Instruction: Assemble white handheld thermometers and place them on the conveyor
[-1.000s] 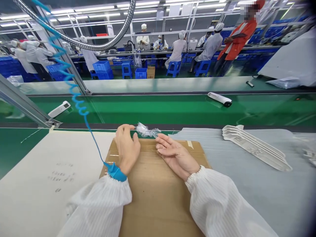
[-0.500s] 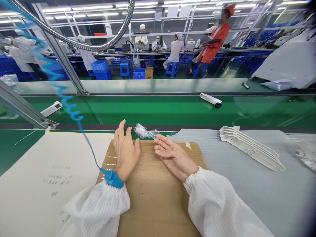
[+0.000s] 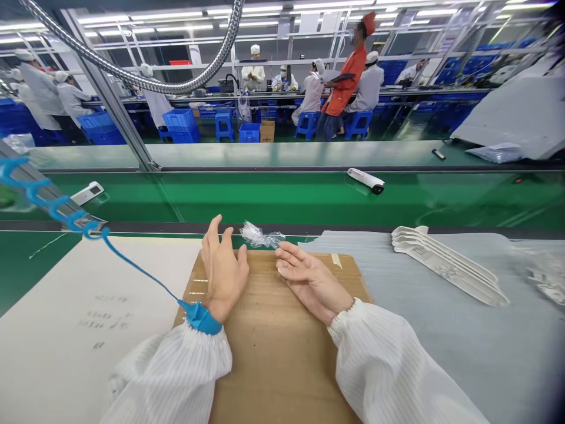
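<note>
My left hand (image 3: 224, 270) is raised with its fingers spread, its heel over a brown cardboard sheet (image 3: 273, 377). A crumpled wad of clear plastic film (image 3: 259, 235) lies at the sheet's far edge, between both hands. My right hand (image 3: 309, 284) rests palm-up and relaxed on the cardboard, its fingertips just below the film's right end. I cannot tell whether they touch it. My left hand holds nothing and stands a little apart from the film. A blue wrist strap (image 3: 200, 318) circles my left wrist.
A coiled blue cord (image 3: 53, 203) runs from the strap. White moulded plastic parts (image 3: 448, 265) lie on a grey sheet at right, and a written-on white sheet (image 3: 83, 306) lies at left. Beyond, a green conveyor belt (image 3: 282, 197) carries white devices (image 3: 366, 179). Co-workers sit and stand farther off.
My left fingers have uncurled and spread apart. The blue cord has swung left, and the white devices on the belt have shifted left. The person in orange has moved left.
</note>
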Action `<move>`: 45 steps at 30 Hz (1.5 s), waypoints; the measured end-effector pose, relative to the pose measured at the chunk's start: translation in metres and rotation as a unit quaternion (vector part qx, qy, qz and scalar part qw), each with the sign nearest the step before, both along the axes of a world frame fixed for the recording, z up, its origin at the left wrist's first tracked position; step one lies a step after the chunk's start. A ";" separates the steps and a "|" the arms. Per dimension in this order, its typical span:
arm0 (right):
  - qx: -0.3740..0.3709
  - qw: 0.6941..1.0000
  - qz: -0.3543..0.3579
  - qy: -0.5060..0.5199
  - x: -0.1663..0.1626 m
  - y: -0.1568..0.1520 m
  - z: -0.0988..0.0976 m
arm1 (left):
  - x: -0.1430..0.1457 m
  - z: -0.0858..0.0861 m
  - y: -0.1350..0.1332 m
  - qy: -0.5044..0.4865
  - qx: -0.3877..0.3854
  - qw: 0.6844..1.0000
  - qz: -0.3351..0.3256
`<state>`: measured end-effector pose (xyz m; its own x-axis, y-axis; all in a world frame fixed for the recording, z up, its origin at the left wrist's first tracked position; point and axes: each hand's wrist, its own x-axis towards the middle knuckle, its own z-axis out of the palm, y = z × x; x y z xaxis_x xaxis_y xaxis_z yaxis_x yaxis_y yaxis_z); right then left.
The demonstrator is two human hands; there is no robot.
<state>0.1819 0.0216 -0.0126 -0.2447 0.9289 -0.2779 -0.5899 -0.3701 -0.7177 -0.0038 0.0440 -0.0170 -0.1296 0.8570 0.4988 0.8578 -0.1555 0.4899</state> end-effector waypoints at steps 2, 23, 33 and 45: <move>0.001 1.000 0.001 0.002 0.000 0.000 0.001 | 0.000 0.000 0.000 -0.004 0.001 1.000 0.007; 0.005 1.000 0.001 0.000 0.000 0.001 0.000 | 0.002 0.000 0.001 -0.025 0.020 0.999 0.020; 0.000 1.000 0.001 0.002 -0.001 0.000 0.001 | 0.002 -0.003 0.002 -0.031 0.030 0.999 0.023; -0.008 1.000 -0.002 -0.005 0.000 0.000 0.000 | 0.002 -0.007 0.003 -0.039 0.045 0.998 0.018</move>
<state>0.1819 0.0211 -0.0131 -0.2391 0.9250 -0.2952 -0.5845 -0.3799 -0.7170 -0.0023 0.0469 -0.0240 -0.2015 0.8027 0.5614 0.8231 -0.1718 0.5412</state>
